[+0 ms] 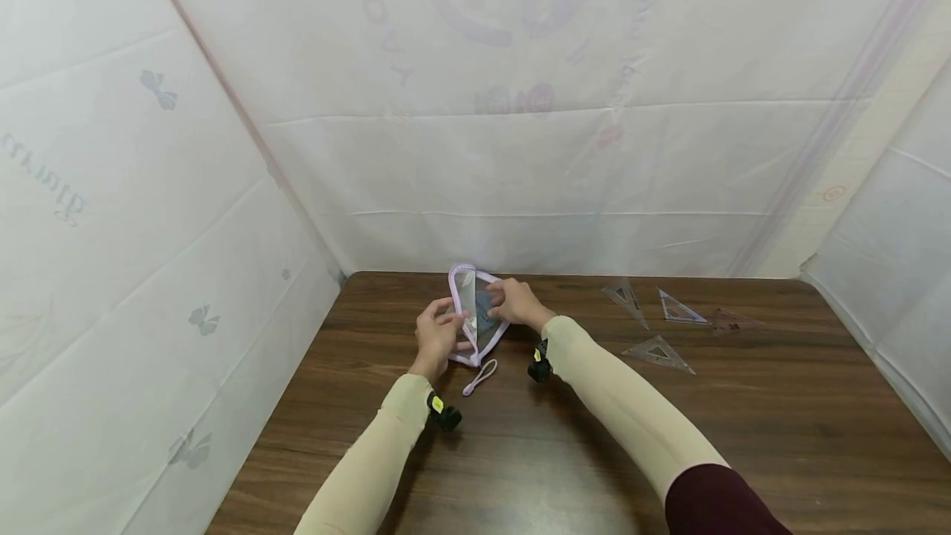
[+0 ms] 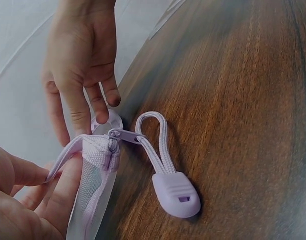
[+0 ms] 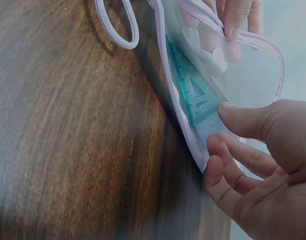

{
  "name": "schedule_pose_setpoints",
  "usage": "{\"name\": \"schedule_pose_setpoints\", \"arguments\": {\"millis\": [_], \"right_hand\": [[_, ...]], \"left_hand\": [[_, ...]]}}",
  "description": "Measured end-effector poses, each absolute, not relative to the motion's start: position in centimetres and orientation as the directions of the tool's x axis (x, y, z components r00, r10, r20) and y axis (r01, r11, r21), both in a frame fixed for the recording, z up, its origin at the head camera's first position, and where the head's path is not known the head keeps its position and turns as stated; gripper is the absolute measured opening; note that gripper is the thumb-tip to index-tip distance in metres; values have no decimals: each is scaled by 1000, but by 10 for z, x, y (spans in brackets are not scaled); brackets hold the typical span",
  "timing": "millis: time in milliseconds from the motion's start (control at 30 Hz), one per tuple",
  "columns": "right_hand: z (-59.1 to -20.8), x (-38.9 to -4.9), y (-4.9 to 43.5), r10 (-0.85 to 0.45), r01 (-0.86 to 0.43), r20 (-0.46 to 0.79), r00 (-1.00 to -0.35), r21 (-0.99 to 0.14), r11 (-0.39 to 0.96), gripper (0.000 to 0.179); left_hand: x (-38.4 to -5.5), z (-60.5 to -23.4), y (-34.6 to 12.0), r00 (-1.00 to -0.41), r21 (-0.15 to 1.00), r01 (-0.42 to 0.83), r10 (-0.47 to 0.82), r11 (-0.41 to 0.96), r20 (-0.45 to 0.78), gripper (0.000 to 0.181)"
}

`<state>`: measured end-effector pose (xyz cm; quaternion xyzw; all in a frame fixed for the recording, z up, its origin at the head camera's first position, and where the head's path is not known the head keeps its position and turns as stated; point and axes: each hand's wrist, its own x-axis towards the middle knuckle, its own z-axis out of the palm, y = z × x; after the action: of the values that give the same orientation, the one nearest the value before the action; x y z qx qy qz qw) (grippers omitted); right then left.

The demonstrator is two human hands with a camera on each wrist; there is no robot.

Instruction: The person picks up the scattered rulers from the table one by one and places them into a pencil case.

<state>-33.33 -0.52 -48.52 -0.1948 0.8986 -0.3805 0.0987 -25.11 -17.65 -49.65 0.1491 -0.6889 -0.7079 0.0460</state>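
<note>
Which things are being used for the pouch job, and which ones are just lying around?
Part of the job:
- pouch with purple edging
- its zip pull
- green triangle inside it

Just lying about:
- four see-through triangles, off to the right, though maybe they belong in there too

Soft light leaves pale glare on the tabletop (image 1: 565, 452), while wrist views look hazy.
</note>
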Motion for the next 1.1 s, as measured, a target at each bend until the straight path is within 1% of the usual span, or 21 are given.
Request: {"name": "schedule_pose_setpoints", "arguments": {"millis": [500, 700, 867, 1100], "right_hand": [[-485, -334, 1, -432, -279, -14, -902, -744, 607, 53], [-483, -334, 6, -410, -271, 10, -912, -763, 587, 57], [-482, -334, 11, -391, -270, 20, -920, -755, 598, 55], [-483, -335, 23, -386, -276, 40, -922, -766, 581, 54]], "left_hand": [[-250, -496, -178, -950, 989, -146, -274, -30, -149, 38], [-250, -495, -178, -948, 989, -146, -280, -31, -149, 37], [-250, -494, -179, -947, 988, -155, -281, -21, -155, 37], [-249, -495, -177, -949, 989, -143, -280, -22, -144, 37]]}}
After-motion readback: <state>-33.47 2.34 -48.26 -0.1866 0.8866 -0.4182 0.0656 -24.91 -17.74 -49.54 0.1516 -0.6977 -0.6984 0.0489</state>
